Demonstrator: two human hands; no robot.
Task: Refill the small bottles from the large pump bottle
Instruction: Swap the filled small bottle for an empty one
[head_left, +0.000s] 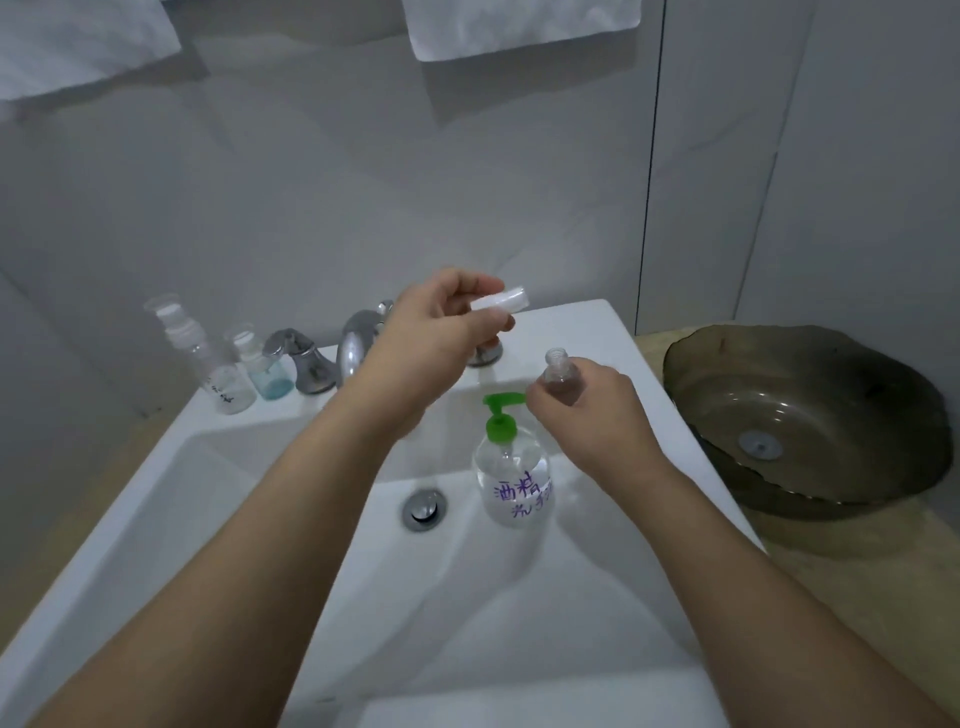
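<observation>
Sink (597, 332) holds the pump bottle (514, 478), right of the drain. At one o'clock above it, right hand (582, 410) grips an uncapped small bottle (558, 376); left hand (431, 332) pinches its cap (501, 301). Best bring the open neck squarely under the nozzle before pumping.

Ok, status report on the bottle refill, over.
Left hand holds white cap. Right hand grips uncapped small bottle beside green pump nozzle. Pump bottle in sink, unobstructed.
</observation>
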